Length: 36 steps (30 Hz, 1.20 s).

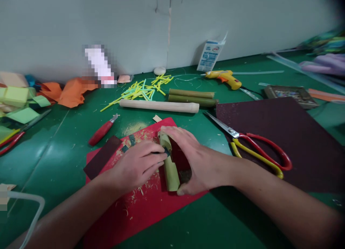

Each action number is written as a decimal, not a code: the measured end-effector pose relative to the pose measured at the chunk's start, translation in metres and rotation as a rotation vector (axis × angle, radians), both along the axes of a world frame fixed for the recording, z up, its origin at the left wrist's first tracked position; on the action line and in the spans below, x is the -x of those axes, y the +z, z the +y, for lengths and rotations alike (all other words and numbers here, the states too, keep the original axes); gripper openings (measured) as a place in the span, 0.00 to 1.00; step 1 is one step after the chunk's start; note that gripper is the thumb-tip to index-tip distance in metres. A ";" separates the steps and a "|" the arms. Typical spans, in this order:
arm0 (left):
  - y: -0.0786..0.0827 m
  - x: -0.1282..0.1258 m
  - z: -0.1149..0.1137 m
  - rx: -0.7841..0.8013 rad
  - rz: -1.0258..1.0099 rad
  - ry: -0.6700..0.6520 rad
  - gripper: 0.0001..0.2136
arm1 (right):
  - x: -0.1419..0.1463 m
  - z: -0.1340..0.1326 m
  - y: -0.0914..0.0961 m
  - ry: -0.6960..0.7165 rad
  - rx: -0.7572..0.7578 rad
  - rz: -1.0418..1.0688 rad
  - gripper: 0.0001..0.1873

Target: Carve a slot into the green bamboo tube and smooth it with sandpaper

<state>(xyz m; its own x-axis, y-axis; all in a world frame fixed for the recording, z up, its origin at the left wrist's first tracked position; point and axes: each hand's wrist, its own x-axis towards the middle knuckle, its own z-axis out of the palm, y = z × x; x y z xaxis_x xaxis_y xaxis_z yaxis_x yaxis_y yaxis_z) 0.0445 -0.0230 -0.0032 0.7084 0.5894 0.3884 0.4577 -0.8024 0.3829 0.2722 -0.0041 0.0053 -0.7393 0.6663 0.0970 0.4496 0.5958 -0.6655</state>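
A short green bamboo piece [170, 170] lies on a red sheet [151, 209] strewn with shavings. My right hand [196, 162] cups it from the right, fingers curled over its far end and thumb at its near end. My left hand [137, 164] is closed, its fingertips pinching a small dark thing I cannot make out against the bamboo's left side. A dark brown strip [101, 157] lies on the sheet's left corner.
Red-handled knife [104, 131] left of the sheet. Scissors [253, 148] on a dark maroon sheet [291, 141] at right. Behind: wooden rod [159, 105], two bamboo sticks [192, 97], yellow-green straws [140, 90], yellow glue gun [225, 78], a carton [211, 54]. Coloured paper [24, 101] far left.
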 end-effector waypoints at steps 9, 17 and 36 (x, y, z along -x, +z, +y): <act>-0.001 0.004 -0.004 -0.109 -0.027 0.030 0.11 | -0.002 0.001 0.004 0.030 0.145 0.051 0.66; -0.004 0.007 -0.002 -0.087 0.012 0.073 0.10 | 0.004 0.004 -0.005 0.068 0.097 0.078 0.64; -0.007 0.007 0.002 -0.103 0.038 0.126 0.12 | 0.003 0.003 -0.003 0.047 0.037 0.089 0.67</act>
<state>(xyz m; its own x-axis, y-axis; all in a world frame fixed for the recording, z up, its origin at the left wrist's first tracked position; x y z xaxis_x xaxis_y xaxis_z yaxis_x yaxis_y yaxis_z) 0.0373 -0.0210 -0.0099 0.6464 0.6331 0.4258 0.5701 -0.7717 0.2819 0.2695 -0.0014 0.0024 -0.7597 0.6352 0.1395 0.3598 0.5892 -0.7234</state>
